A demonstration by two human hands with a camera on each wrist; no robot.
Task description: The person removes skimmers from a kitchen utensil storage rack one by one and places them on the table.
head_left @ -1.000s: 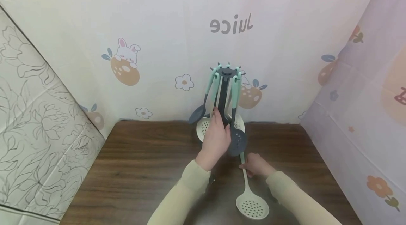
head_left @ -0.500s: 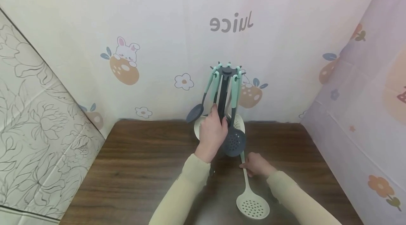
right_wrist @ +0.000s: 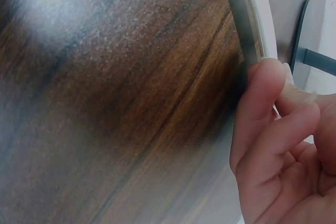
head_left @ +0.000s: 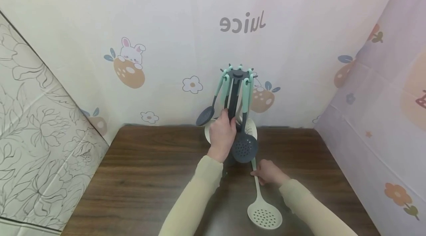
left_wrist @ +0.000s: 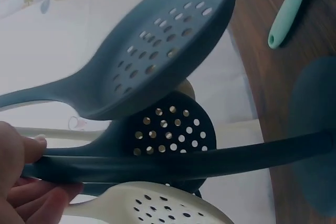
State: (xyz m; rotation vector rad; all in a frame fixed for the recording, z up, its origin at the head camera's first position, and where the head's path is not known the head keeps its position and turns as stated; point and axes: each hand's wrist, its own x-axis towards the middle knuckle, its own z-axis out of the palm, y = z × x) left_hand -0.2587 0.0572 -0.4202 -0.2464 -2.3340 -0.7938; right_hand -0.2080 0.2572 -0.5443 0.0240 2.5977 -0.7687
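Note:
A dark utensil stand [head_left: 235, 93] with mint-handled utensils hanging from its top is near the wall. My left hand [head_left: 222, 132] grips its post; in the left wrist view, fingers curl round the dark post [left_wrist: 157, 169], which runs to a round base [left_wrist: 315, 135]. Close to that hand hang a dark skimmer [head_left: 245, 148], a dark spoon [head_left: 205, 116] and pale slotted utensils, partly hidden. A cream skimmer [head_left: 264, 214] lies on the table, bowl toward me. My right hand [head_left: 269, 172] pinches its handle, and its mint end [left_wrist: 290, 14] shows in the left wrist view.
The brown wooden tabletop [head_left: 149, 177] ends at a patterned white wall cloth [head_left: 166, 62] behind the stand. More printed cloth hangs at the left and right sides.
My left hand has shifted slightly right, and its fingers have drawn in round the stand's post. The hanging utensils have swung a little. My right hand and the cream skimmer stay put.

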